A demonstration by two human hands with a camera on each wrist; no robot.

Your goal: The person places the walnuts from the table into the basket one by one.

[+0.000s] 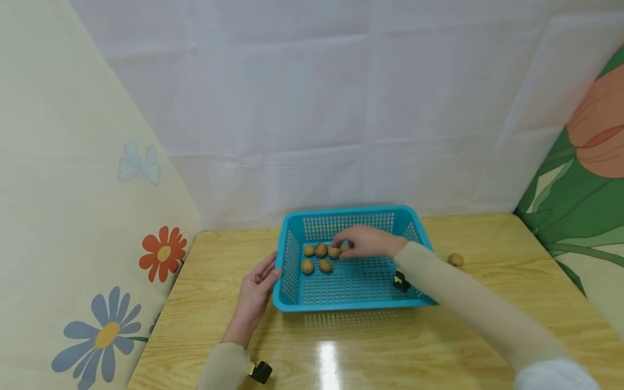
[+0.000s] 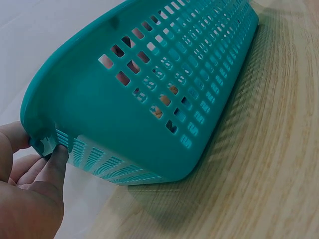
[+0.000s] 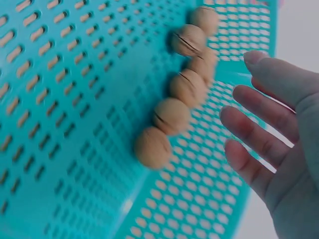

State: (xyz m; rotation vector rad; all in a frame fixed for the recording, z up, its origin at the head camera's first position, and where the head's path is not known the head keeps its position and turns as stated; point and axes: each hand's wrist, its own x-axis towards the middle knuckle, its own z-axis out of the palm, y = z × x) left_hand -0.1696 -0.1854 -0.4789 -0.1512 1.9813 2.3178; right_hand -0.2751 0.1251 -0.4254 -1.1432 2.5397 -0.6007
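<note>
A blue plastic basket [image 1: 341, 308] with slotted sides and floor stands on the wooden table. My left hand [image 1: 254, 292] holds its left rim; the left wrist view shows the thumb and fingers pinching the rim [image 2: 31, 94] near a corner. Several walnuts [image 1: 320, 250] lie on the basket floor toward the left and back. Over them, inside the basket, is my right hand [image 1: 369, 241]. In the right wrist view the fingers [image 3: 259, 132] are loosely extended and hold nothing, apart from a row of walnuts [image 3: 172, 116] along the basket wall.
One loose walnut [image 1: 455, 259] sits on the table [image 1: 492, 244] to the right of the basket, beyond my right forearm. A white cloth [image 1: 312, 108] hangs close behind the basket. Panels with painted flowers [image 1: 163, 253] stand at the left and right.
</note>
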